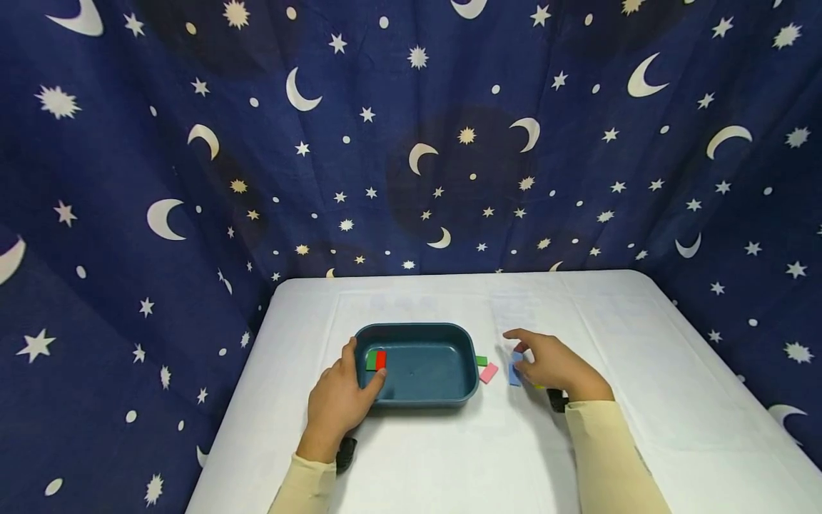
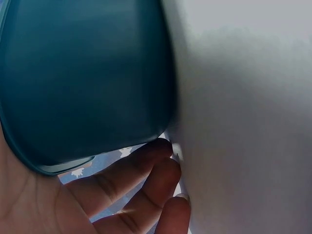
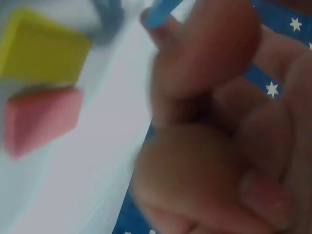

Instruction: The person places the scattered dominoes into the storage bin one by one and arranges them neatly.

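My left hand [image 1: 342, 396] grips the left end of a dark teal plastic tub [image 1: 417, 402], thumb at the rim and fingers along its outer side. Up close in the left wrist view, the fingertips [image 2: 168, 170] curl by the tub's wall [image 2: 92, 87]. Inside the tub, a green block [image 1: 371, 361] and a red block [image 1: 382, 359] lie side by side at the left. To the tub's right, my right hand [image 1: 554, 363] pinches a blue block [image 1: 515, 371] between thumb and fingers. Only a corner of the blue block [image 3: 162, 13] shows in the right wrist view.
Between tub and right hand lie another green block [image 1: 481, 361] and a pink block [image 1: 489, 373]. A yellow block [image 1: 539, 387] is mostly hidden under the right hand. The white-covered table [image 1: 449, 464] is bordered by dark blue star-patterned cloth [image 1: 359, 157].
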Motion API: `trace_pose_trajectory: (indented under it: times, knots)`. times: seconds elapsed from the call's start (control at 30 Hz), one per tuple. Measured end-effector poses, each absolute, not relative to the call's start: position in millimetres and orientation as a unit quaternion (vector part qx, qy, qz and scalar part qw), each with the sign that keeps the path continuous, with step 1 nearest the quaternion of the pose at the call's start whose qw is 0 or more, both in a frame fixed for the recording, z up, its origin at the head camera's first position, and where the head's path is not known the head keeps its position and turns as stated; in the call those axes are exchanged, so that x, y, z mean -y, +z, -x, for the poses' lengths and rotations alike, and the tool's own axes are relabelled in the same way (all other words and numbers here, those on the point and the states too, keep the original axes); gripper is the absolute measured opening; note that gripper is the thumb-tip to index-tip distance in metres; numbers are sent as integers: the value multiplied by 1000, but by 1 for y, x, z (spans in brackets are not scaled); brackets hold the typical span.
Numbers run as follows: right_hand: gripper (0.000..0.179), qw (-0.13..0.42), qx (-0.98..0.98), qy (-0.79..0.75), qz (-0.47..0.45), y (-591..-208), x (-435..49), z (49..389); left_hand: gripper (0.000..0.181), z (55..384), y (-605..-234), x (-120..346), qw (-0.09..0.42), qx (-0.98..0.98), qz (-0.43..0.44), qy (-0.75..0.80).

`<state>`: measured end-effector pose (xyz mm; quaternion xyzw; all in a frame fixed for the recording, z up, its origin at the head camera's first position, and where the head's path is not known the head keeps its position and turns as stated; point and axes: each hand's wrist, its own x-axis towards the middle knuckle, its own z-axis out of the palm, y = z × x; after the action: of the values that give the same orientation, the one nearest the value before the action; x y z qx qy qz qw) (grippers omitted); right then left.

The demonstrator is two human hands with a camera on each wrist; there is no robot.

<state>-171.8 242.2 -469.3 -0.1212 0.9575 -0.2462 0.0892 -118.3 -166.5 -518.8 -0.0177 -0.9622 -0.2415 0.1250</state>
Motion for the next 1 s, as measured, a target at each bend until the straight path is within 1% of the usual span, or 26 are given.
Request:
trace_pose_trajectory:
  times: [0.2,0.47,0.63,1.0]
  knots:
    - [61,27,-959,-242,143,-455,-231,186,93,119,-519,167,123,962,16,-242]
    - [63,-17,-955,-244,170,-433,-207,202,93,118,-521,167,117,965,8,-236]
    - [62,-27,-951,-239,192,-426,-187,208,92,119,-520,167,124,963,16,-238]
    - [63,-20,-937,-249,243,-415,-141,211,93,119,-520,166,124,964,15,-235]
